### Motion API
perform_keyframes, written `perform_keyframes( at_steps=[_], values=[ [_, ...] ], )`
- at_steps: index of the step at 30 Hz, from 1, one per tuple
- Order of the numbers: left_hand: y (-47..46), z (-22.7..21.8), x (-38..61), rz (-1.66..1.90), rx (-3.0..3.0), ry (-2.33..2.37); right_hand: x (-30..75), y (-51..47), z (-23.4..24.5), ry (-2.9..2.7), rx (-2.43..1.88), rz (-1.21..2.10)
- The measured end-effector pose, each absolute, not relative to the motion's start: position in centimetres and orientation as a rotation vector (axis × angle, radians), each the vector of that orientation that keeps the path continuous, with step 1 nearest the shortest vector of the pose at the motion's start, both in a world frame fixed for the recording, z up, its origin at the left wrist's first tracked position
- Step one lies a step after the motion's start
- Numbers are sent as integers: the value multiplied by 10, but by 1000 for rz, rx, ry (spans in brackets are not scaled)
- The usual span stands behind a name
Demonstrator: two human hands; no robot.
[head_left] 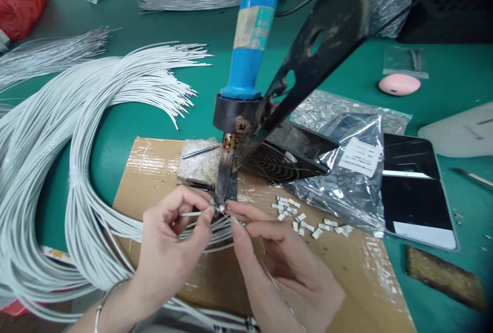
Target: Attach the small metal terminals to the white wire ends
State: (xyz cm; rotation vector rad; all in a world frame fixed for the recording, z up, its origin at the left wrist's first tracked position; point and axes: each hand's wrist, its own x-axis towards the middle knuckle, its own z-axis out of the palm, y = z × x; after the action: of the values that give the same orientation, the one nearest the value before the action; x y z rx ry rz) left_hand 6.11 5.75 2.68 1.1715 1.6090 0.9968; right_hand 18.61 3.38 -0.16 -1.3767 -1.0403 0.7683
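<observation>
A blue-handled soldering iron (246,66) points down, clamped in a black metal stand (316,40). Just under its tip, my left hand (173,240) is closed in a pinch on a white cable (189,214). Opposite it, my right hand (285,261) pinches a thin solder wire (278,290), which trails down across the palm. Between the fingertips, at the iron's tip, sits a tiny white piece (221,209); which fingers touch it I cannot tell. More white cables run beneath both hands over a cardboard sheet (346,276).
Small white connectors (302,217) lie loose on the cardboard. Behind the iron are a black fan (285,153) and a wrapped block (198,161). A large white cable bundle (84,133) fills the left. At right are a plastic bag (342,179) and a phone (416,189).
</observation>
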Motion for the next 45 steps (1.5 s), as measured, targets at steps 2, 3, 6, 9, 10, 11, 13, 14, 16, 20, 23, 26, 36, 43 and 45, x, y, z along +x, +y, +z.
perform_keyframes(
  at_steps=[2, 3, 6, 9, 10, 11, 13, 14, 16, 20, 23, 26, 36, 43, 45],
  values=[
    [56, 26, 59, 986, 1178, 1606, 186, 34, -2, -1040, -1366, 767],
    [56, 26, 59, 988, 1180, 1608, 187, 34, -2, -1045, -1365, 768],
    [58, 26, 59, 990, 1173, 1611, 187, 33, -3, -1062, -1380, 785],
    [61, 27, 62, 1005, 1155, 1617, 187, 33, -4, -1047, -1380, 794],
    [62, 28, 63, 1011, 1152, 1619, 187, 33, -4, -1044, -1377, 793],
    [63, 28, 64, 1018, 1151, 1620, 187, 33, -4, -1045, -1376, 791],
    [64, 28, 65, 1025, 1152, 1616, 188, 33, -4, -1056, -1379, 785],
    [63, 28, 65, 1029, 1154, 1611, 188, 33, -5, -1062, -1380, 784],
    [63, 27, 65, 1033, 1157, 1604, 189, 33, -6, -1069, -1374, 789],
    [61, 26, 63, 1022, 1190, 1599, 189, 34, -8, -1055, -1337, 817],
    [59, 27, 63, 1012, 1232, 1582, 189, 34, -8, -1059, -1330, 815],
    [59, 28, 62, 1011, 1252, 1570, 188, 34, -6, -1062, -1346, 804],
    [58, 27, 62, 1045, 1232, 1552, 186, 33, -5, -1020, -1366, 775],
    [59, 27, 62, 1030, 1253, 1560, 185, 33, -5, -1009, -1368, 770],
    [59, 27, 62, 1033, 1256, 1564, 185, 33, -5, -1007, -1370, 761]
  ],
)
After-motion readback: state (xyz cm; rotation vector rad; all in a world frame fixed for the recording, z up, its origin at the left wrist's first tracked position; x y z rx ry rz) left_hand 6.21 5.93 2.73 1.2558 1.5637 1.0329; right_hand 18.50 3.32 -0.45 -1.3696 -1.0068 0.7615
